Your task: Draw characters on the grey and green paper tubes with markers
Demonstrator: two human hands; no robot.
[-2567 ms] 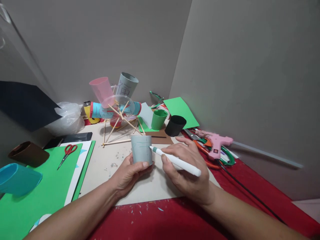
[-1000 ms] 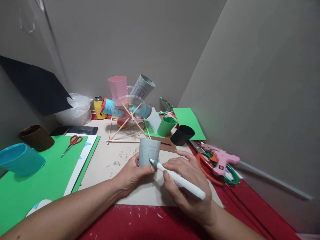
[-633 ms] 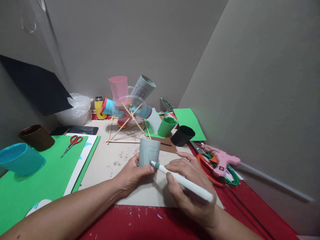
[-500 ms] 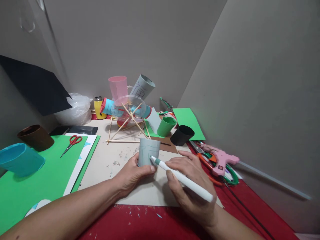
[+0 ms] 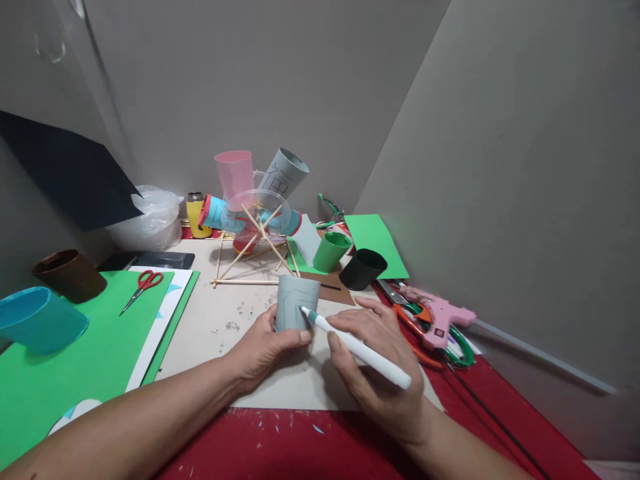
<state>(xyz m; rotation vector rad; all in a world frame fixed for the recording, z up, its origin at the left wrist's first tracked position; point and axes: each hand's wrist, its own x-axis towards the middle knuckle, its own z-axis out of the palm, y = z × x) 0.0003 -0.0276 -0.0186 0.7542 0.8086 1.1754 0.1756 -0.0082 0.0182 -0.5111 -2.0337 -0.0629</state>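
Through the head camera I see the left hand (image 5: 267, 348) holding a pale grey paper cylinder (image 5: 295, 293) roughly upright. The right hand (image 5: 385, 395) holds a white marker with a green band (image 5: 375, 360), its tip at the cylinder's line-marked side. Behind stands a wooden-stick frame (image 5: 261, 230).

The gray cup (image 5: 291, 299) partly hides the left hand (image 5: 267, 347) behind it.

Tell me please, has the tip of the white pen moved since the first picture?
Yes, the pen tip has shifted left: its gap from the black cup widened. Against the held grey cup, it is also lower.
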